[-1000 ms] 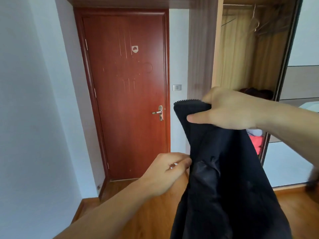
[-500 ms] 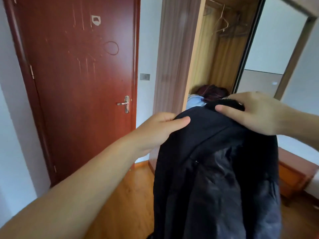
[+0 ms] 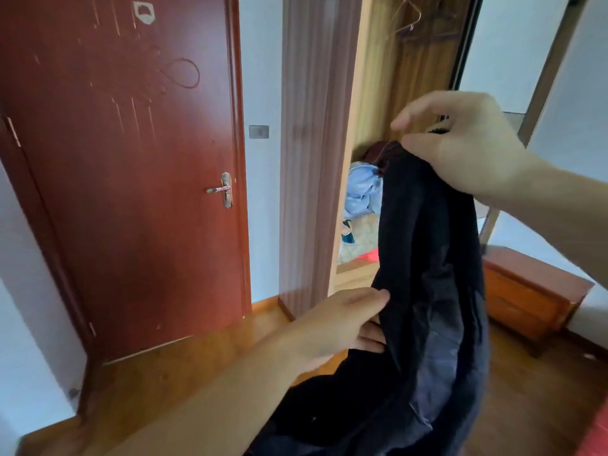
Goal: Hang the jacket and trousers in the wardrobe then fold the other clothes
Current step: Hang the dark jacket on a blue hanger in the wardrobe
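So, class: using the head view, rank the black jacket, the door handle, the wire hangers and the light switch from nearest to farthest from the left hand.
1. Black jacket: gripped by the left hand.
2. Door handle: up and to the left, on the red door.
3. Light switch: higher, on the wall beside the door.
4. Wire hangers: top of the wardrobe, upper right.
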`<state>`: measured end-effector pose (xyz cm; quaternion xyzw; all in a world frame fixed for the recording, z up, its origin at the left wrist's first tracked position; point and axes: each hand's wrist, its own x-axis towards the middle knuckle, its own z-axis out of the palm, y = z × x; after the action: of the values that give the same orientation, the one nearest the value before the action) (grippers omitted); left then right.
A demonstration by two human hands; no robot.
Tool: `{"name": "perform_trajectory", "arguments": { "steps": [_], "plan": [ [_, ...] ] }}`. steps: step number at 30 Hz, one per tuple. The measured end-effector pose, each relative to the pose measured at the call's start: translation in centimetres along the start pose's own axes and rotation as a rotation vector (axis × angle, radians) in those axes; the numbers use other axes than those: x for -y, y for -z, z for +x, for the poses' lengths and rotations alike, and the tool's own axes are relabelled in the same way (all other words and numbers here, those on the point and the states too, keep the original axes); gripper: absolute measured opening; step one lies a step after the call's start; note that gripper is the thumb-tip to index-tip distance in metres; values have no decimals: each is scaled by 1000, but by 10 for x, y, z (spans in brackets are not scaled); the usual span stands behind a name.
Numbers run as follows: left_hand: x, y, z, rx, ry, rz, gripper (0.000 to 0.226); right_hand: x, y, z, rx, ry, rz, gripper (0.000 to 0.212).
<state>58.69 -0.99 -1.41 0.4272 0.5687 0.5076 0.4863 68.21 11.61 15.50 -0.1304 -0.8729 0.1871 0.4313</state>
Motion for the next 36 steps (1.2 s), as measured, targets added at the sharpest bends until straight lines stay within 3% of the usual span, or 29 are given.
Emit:
{"name": "perform_trajectory", "arguments": {
  "steps": [2,5,6,9,12,17,20,22,26,29,31,34,36],
  "plan": [
    [0,16,10,-186,-7,-53,38,-12,-7,11,65,-34,47,20],
    [-13,61,25,-462,70,-98,24,-29,-15,17,279,66,-108,11],
    [-20,76,30,-505,92,-78,22,-38,-18,19,348,90,-177,13],
    [-44,112,48,-521,93,61,23,-71,-29,26,577,129,-446,46],
    [-73,127,66,-554,-23,347,15,-101,-35,44,703,109,-494,46],
    [-85,115,99,-502,-408,703,26,-118,-36,86,566,-56,-51,64],
    [-76,109,130,-536,-502,837,25,-121,-35,108,472,-12,3,66],
    [-75,111,152,-547,-480,787,17,-123,-36,117,414,47,-80,65],
    [-65,116,189,-493,-343,422,38,-143,-37,128,277,93,-289,55],
    [-74,125,211,-540,-407,292,36,-169,-38,137,227,95,-647,61],
    [-92,132,221,-541,-504,294,24,-181,-45,141,311,80,-769,62],
    [-123,145,233,-472,-644,518,21,-178,-71,140,451,19,-297,39],
    [-134,159,240,-443,-675,565,23,-178,-95,138,408,-23,-95,29]
  ]
}}
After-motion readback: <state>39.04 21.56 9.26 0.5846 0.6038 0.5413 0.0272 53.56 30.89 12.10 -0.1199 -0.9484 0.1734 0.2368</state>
